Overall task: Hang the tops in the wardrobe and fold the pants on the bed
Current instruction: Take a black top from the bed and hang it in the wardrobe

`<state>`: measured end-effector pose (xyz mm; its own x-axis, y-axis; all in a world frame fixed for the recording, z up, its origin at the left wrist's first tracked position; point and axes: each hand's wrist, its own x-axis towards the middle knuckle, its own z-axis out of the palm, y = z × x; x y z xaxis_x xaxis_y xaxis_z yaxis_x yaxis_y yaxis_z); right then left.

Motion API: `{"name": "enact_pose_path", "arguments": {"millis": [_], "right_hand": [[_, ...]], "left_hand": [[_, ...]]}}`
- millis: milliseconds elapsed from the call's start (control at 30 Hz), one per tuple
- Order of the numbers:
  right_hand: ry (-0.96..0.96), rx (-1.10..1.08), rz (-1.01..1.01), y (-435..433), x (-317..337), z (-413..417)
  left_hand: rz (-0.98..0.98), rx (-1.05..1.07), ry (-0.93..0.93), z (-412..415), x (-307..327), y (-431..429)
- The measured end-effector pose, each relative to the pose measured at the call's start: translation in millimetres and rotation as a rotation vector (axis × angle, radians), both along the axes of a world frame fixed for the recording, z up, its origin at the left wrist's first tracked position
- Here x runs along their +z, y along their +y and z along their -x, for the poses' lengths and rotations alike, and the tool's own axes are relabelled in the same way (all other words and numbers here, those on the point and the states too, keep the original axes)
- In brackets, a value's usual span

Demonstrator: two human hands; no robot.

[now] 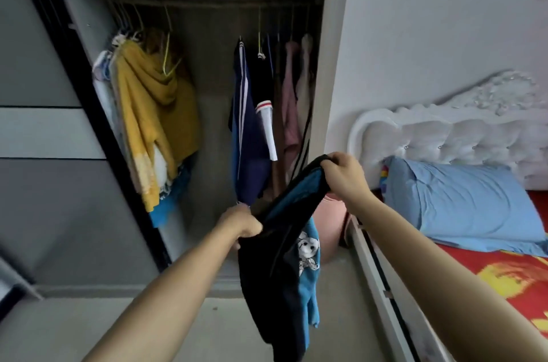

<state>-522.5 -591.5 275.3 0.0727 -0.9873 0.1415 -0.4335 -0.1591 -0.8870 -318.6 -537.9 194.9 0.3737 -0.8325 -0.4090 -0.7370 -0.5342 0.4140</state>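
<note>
Top (267,287) — seemingly limp and light — hung from left hand (243,225) and right hand (341,171), both clenched on its upper edge, likely the best hold.

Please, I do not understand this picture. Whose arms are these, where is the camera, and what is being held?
There is no machine here. The camera sits on a person's head and looks forward and down, so the two bare arms are that person's own. The left hand and the right hand each grip an edge of one garment, black with blue and a cartoon print, and hold it up between them. In front stands the open wardrobe, where a yellow hoodie and a navy jacket hang on the rail. At the right is the bed, with a blue pillow on a red sheet.
</note>
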Motion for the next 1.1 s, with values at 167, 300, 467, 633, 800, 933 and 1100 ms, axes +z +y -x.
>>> {"name": "enact_pose_path", "arguments": {"millis": [167, 300, 467, 633, 800, 933, 1100], "right_hand": [[0.336, -0.023, 0.182, -6, -16, -47], [0.589, 0.015, 0.265, -16, -18, -89], [0.552, 0.101, 0.335, -41, -27, -145], [0.539, 0.504, 0.339, -87, -31, -197], [0.518, 0.787, 0.205, -128, -30, -270], [0.423, 0.924, 0.105, -160, -10, -318], [0.33, 0.469, 0.455, -222, 8, -353]], "left_hand": [[0.184, -0.016, -0.408, -89, 23, -11], [0.097, 0.03, -0.401, -132, 27, -10], [0.412, 0.271, 0.078, -190, 15, -16], [1.003, 0.618, 0.362, -238, 37, -41], [1.099, 0.737, 0.443, -275, 75, -86], [1.09, 0.498, 0.068, -303, 95, -118], [1.131, 0.262, -0.507, -360, 111, -149]]}}
